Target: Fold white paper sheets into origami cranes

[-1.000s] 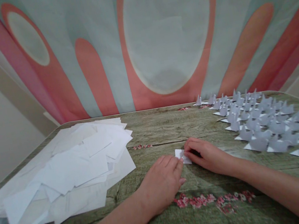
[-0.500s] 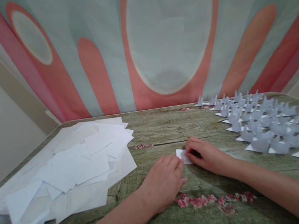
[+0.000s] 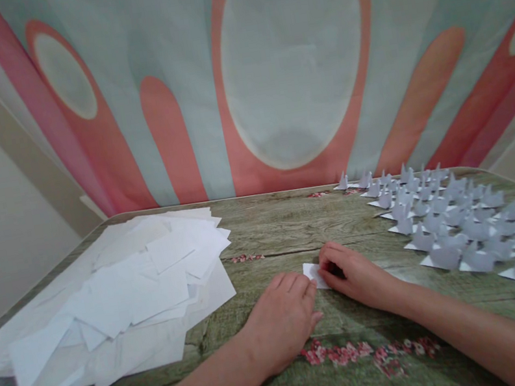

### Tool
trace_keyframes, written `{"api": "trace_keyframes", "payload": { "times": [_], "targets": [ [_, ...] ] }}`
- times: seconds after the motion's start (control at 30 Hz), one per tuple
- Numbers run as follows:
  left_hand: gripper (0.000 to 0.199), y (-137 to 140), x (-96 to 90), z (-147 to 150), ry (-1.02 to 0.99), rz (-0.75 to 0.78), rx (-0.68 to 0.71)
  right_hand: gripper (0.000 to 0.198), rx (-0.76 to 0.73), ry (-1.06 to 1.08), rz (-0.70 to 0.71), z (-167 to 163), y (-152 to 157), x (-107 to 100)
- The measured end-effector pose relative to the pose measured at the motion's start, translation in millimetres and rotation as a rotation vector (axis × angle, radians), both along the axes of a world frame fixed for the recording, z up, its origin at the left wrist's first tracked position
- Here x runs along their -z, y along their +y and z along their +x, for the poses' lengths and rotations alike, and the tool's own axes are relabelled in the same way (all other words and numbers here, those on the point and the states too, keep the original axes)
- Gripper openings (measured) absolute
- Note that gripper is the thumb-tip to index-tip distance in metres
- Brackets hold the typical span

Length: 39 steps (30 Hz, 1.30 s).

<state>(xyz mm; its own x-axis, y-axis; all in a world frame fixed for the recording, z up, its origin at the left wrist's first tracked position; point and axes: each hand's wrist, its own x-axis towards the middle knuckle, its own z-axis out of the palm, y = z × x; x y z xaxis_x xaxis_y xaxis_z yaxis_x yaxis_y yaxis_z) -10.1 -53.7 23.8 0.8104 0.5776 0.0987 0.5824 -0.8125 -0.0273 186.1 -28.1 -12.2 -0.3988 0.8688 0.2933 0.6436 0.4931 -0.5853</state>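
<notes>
Head view: a small white paper piece [image 3: 311, 271] lies between the hands, pinched by the right hand [image 3: 354, 277]; the left hand [image 3: 283, 320], thumb apart, rests fingertips at its edge. One second brings scarcely any change, suggesting little progress. Around: wood-grain tabletop [image 3: 282, 223], paper sheets [image 3: 138, 292], bird-shaped paper figures [image 3: 445, 250], patterned backdrop [image 3: 294, 75].

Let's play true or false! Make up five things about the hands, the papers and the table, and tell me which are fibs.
1. The left hand and right hand are both at one small white paper. True.
2. Folded paper birds stand on the table's left side. False: they're on the right.
3. Pink flowers decorate the table. True.
4. The loose white sheets make a neat stack. False: they overlap messily.
5. The backdrop is plain black. False: it's pale with coral shapes.
</notes>
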Motion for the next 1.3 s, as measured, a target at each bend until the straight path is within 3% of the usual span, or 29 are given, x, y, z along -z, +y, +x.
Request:
{"api": "trace_keyframes", "payload": {
  "times": [0.47,0.67,0.8,0.93,1.1,1.3],
  "targets": [
    [0.032,1,1.0,3,0.041,0.132,0.028,0.008,0.005,0.029,-0.015,-1,-2,-2],
    [0.03,3,6.2,3,0.032,0.143,0.046,0.011,0.034,-0.009,-0.032,11,-5,-17],
    [0.027,4,7.0,3,0.017,0.14,0.046,0.023,-0.045,-0.181,0.058,14,-10,-29],
    [0.028,2,7.1,3,0.013,0.161,0.052,0.032,-0.135,-0.424,0.184,9,-23,-21],
    [0.028,3,6.5,3,0.016,0.172,0.057,0.039,-0.117,-0.578,0.31,7,-35,-8],
    [0.026,5,7.0,5,0.02,0.144,0.044,0.037,-0.069,-0.626,0.333,7,-39,-6]
  ]
}}
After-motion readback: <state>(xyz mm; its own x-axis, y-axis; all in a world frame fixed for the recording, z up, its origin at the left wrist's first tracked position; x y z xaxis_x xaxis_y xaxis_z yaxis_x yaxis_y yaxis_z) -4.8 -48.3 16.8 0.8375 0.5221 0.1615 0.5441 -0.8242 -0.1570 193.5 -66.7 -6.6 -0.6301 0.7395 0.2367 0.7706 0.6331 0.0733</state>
